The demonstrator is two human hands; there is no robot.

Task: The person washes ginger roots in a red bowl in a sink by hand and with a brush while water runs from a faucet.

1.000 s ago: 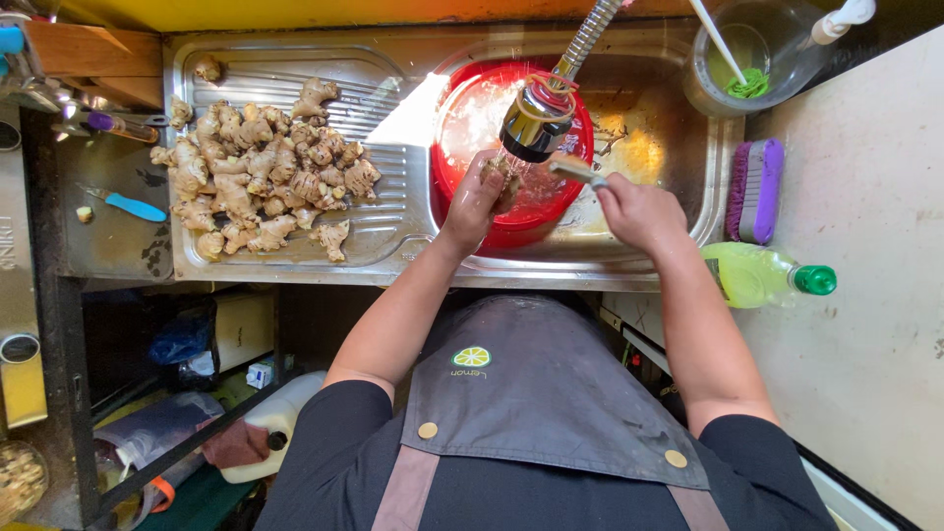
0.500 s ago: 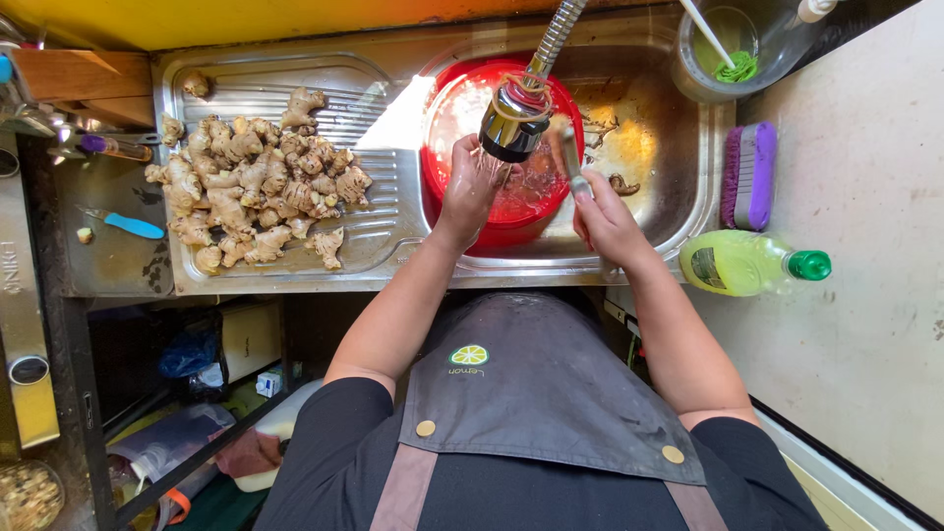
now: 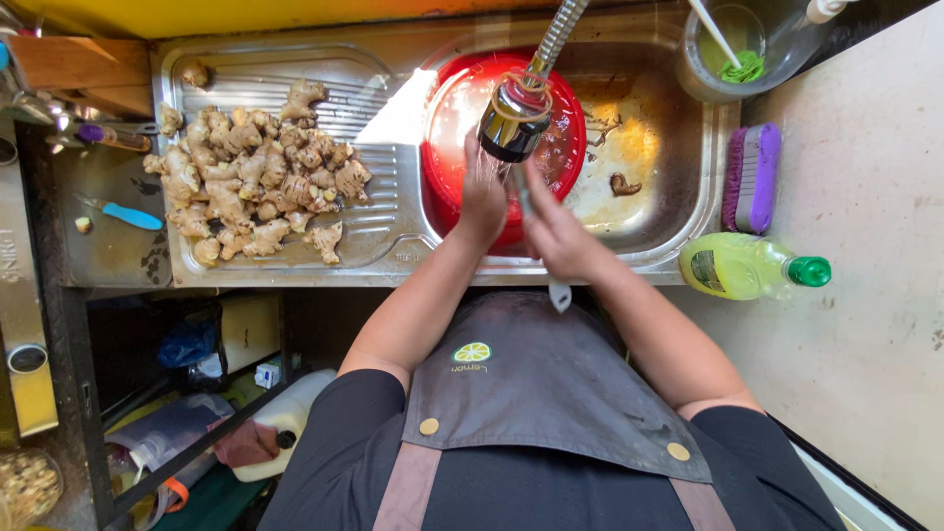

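Steel knife [image 3: 557, 285] is running lengthwise down-frame from right hand [image 3: 556, 231], which is clamping it, left hand [image 3: 484, 192] rubbing alongside under tap [image 3: 513, 120] at upper centre.

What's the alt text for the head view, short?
Seen from above, a person's left hand and right hand meet under a faucet over a red basin in a steel sink. A pile of ginger lies on the drainboard; a green bottle lies on the right.

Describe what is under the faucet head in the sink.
Under the faucet head sit both hands, left hand and right hand, over a red basin. The basin's contents are mostly covered.
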